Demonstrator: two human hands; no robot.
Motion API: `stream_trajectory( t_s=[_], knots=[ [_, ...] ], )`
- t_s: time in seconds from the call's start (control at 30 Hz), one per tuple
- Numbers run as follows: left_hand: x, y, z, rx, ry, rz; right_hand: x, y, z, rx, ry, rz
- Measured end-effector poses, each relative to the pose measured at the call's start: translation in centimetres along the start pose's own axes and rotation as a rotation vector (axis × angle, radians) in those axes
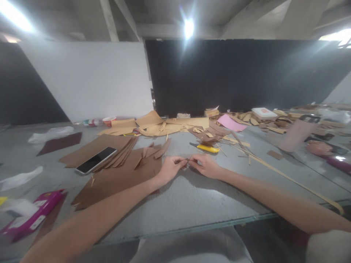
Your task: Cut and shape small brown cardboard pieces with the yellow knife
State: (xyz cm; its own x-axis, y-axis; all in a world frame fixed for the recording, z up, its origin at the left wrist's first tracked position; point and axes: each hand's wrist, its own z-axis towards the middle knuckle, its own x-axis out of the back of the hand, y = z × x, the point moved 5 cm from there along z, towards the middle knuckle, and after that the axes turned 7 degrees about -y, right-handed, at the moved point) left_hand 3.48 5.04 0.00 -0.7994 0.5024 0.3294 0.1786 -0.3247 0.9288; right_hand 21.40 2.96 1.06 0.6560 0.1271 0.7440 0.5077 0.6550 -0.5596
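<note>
My left hand (170, 168) and my right hand (205, 165) meet just above the grey table, fingertips nearly touching. Both are closed in a pinch around something small and dark, too small to make out. Behind my right hand lies a yellow utility knife (207, 148), its dark blade pointing left. Brown sheets (123, 182) spread out to the left of my left hand, with several cut brown scraps (149, 151) on top. A phone (95, 160) rests on another stack of brown sheets (79, 149) farther left.
Tan sheets and offcuts (186, 123) pile along the back, near a pink sheet (231, 122) and a white box (263, 113). A long tan strip (290, 176) crosses the right side. A tumbler (297, 134) stands at right; a magenta packet (35, 215) lies at left.
</note>
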Motion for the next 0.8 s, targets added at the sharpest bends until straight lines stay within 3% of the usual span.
stream_trajectory(
  t_s=[0.4, 0.67, 0.8],
  knots=[
    [-0.7, 0.1, -0.1, -0.042, -0.100, 0.064, -0.5, -0.2, -0.1, -0.017, -0.077, 0.055],
    [-1.1, -0.4, -0.1, 0.010, -0.107, -0.029, 0.3, -0.6, -0.3, -0.027, 0.134, 0.124],
    [-1.2, -0.3, -0.2, -0.003, -0.096, -0.029, 0.5, -0.8, -0.3, -0.031, 0.162, 0.118]
  ],
)
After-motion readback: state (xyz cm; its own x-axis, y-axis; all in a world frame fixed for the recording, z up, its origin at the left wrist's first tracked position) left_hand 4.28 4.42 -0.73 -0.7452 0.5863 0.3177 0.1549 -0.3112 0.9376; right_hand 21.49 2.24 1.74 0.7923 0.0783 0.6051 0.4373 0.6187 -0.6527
